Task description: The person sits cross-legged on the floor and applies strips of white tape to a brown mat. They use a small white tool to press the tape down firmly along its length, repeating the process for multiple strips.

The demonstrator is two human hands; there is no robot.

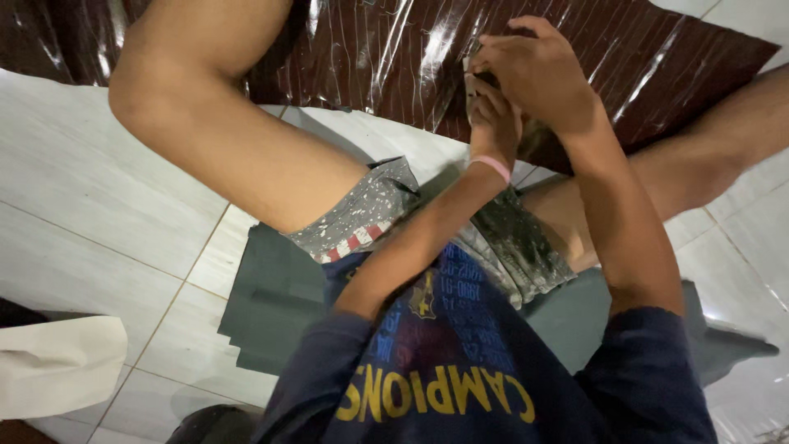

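Hands together out front: the left hand (496,123) cups a small dark object (479,80) from beneath, and the right hand (534,70) closes over its top, pinning it steady above the glossy brown sheet (378,57) spread on the floor (82,205).

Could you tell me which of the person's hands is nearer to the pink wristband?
Left. The pink wristband sits on the wrist just below the left hand; the right hand is above it, wrapped over the left hand.

Glossy dark-red plastic sheet (394,57) lies creased on smooth white floor tiles (90,197).
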